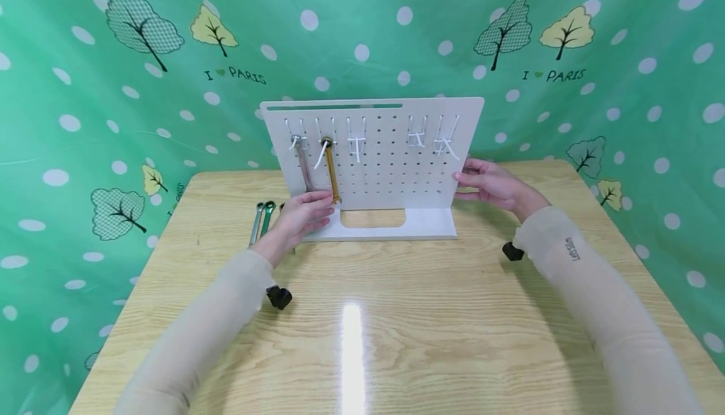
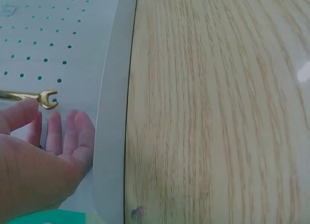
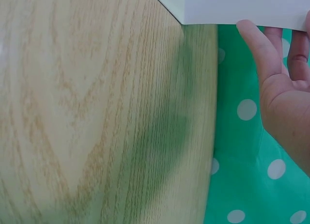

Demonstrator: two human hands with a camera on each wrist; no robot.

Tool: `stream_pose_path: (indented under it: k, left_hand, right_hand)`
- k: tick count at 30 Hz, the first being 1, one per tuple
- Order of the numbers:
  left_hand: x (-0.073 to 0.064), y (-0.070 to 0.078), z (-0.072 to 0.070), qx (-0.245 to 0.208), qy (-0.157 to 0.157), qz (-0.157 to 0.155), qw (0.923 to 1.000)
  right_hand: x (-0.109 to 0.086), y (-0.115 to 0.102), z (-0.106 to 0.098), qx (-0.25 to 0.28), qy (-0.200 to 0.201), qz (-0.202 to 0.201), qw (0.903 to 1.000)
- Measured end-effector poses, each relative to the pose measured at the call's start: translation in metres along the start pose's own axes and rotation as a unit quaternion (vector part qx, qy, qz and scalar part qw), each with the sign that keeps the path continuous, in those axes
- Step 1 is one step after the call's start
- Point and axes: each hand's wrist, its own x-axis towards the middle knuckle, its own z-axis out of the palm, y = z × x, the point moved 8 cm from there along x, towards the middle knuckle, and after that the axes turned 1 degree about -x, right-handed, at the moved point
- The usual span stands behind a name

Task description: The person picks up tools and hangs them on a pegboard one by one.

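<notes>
A white pegboard (image 1: 391, 191) stands upright on its flat base at the back of the table. My right hand (image 1: 494, 186) grips its right edge, thumb in front and fingers behind. Two combination wrenches hang from hooks on the left: a silver wrench (image 1: 303, 166) and a gold wrench (image 1: 331, 172). At their lower ends is my left hand (image 1: 306, 215), fingers loosely bent. The left wrist view shows the thumb close to the gold wrench's open end, with a gap between thumb and fingers; whether it touches is unclear. The hand hides the silver wrench's lower end.
Left of the pegboard, a silver wrench (image 1: 257, 225) and a green wrench (image 1: 268, 216) lie on the wooden table (image 1: 430, 327); another is partly hidden by my left hand. Several white hooks (image 1: 416, 138) on the board hold nothing. A green curtain (image 1: 362, 31) hangs behind.
</notes>
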Motion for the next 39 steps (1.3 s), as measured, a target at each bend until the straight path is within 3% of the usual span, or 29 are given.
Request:
stream_pose_path:
  k: [5,10,18,23,26,29,33,39]
  left_hand:
    - [-0.002,-0.002,-0.006,-0.005,-0.005,-0.003,1.0]
    - [-0.009,0.003,-0.022,0.001,-0.008,0.001,1.0]
    - [-0.032,0.032,-0.071,0.058,-0.013,0.039,0.9975]
    - [-0.044,0.041,-0.106,0.156,-0.002,0.033,0.9872]
    - [-0.048,0.037,-0.127,0.227,0.003,0.015,0.9738]
    - [-0.05,0.028,-0.147,0.259,0.012,-0.009,0.9658]
    - [-0.049,0.014,-0.166,0.24,0.023,-0.033,0.97]
    - [-0.045,0.003,-0.174,0.216,0.028,-0.038,0.9752]
  right_hand:
    - [0.0,-0.001,-0.001,0.001,0.003,0.0,1.0]
    - [0.001,-0.001,-0.002,0.002,0.007,0.001,1.0]
    - [-0.002,-0.001,-0.001,0.001,0.007,0.003,1.0]
    - [-0.003,-0.003,-0.001,0.001,0.005,-0.002,1.0]
    - [-0.002,-0.003,0.0,0.001,0.003,-0.001,1.0]
    - [-0.001,-0.001,0.0,-0.001,0.004,0.002,1.0]
    - [0.001,0.001,-0.001,-0.004,0.009,0.005,0.9999]
    - [0.001,0.002,-0.002,-0.007,0.007,0.006,0.9999]
